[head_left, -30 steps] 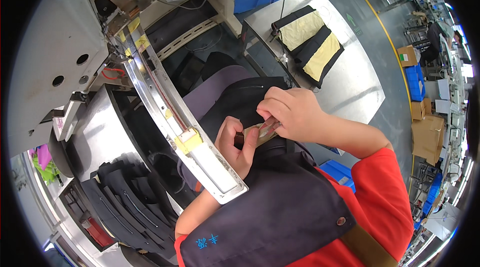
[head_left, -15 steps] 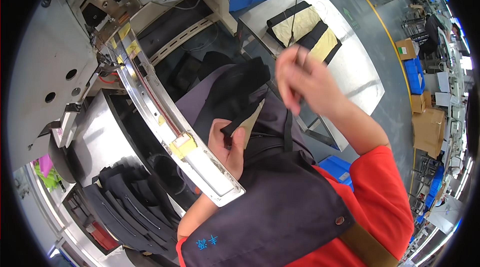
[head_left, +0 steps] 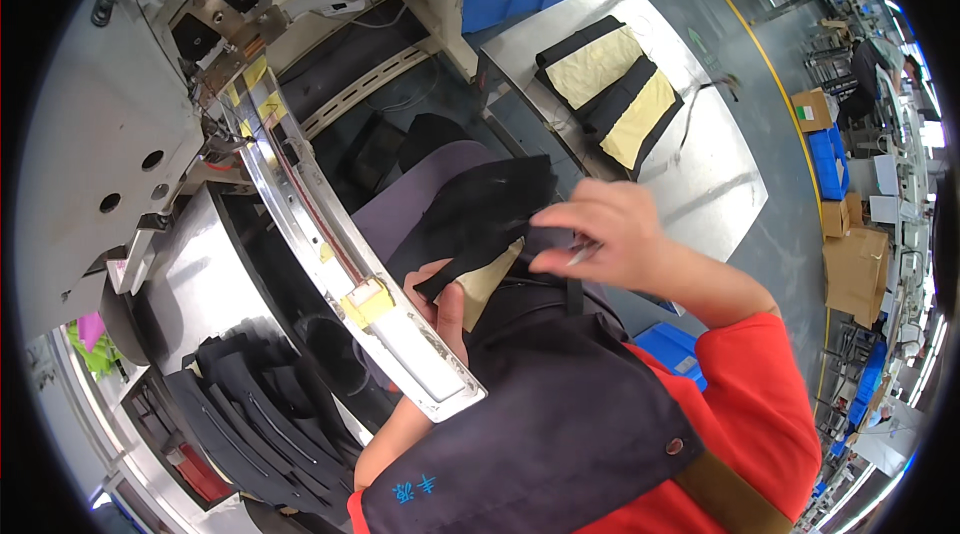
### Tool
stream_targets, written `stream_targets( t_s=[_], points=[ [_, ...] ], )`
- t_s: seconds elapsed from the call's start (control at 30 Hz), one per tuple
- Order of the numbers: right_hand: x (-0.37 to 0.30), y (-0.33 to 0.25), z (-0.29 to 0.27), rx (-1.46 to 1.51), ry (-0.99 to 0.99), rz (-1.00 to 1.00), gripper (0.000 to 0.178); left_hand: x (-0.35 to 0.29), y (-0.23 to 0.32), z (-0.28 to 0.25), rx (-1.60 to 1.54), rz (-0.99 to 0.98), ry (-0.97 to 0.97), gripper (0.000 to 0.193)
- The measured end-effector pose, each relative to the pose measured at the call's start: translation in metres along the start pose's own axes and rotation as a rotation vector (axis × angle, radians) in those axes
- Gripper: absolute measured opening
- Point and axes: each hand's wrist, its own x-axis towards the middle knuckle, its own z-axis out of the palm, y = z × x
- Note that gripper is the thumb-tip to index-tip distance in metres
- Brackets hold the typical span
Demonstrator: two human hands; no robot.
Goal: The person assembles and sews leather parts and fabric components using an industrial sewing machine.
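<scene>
My left hand (head_left: 447, 306) is closed around a black cloth piece (head_left: 495, 199) with a cream-coloured backing, held over my lap. Just right of it, my right hand (head_left: 615, 239) is raised with its fingers curled together. A small silver pointed thing (head_left: 583, 253) shows between those fingers, too small to name surely. Its tip points toward the cloth, and a gap seems to lie between them. Part of my left hand is hidden by the pale metal rail (head_left: 425, 354) of the machine beside it.
A sewing machine (head_left: 100, 144) fills the left side. Black garment pieces with zips (head_left: 250, 414) hang over the table at lower left. On a metal table (head_left: 715, 169) at the right lie two black-and-cream cloth pieces (head_left: 640, 124). Blue bins (head_left: 675, 346) and cartons (head_left: 855, 269) stand beyond.
My right hand has come down from beside the metal table toward the cloth, its fingers now curled around the small silver thing. My left hand keeps its hold, shifted slightly.
</scene>
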Motion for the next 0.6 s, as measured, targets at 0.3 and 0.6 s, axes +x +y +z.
stream_targets(
  t_s=[0.3, 0.6],
  points=[
    [0.0, -0.001, 0.019, -0.054, -0.083, -0.019, 0.012, -0.003, 0.0, -0.001, 0.05, 0.026, -0.046, 0.024],
    [-0.001, -0.003, -0.006, 1.261, -0.25, 0.747, 0.007, -0.003, -0.006, 0.001, -0.023, -0.079, 0.003, 0.017]
  ],
)
